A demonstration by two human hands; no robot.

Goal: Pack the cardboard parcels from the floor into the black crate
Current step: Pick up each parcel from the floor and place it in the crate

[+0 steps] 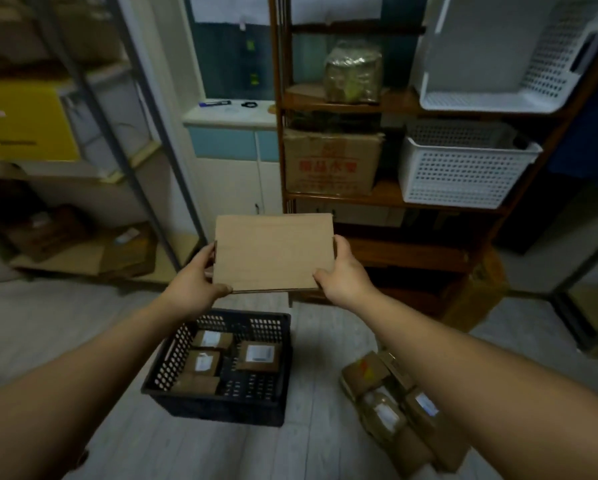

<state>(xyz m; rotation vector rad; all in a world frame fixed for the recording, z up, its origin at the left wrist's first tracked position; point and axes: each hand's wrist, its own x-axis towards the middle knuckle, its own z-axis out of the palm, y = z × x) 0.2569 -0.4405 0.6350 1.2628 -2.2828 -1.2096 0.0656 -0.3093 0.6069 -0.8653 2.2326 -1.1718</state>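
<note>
A storeroom floor lined with shelving holds the black crate at 6 o'clock, part-filled. Above it, the flat cardboard parcel looks light and stiff; left hand and right hand clasp its opposite edges. More parcels wait at 4 o'clock.

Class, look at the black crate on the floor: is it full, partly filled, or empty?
Partly filled. The black crate holds about four labelled cardboard parcels, with bare perforated bottom showing between them and space below the rim.
</note>
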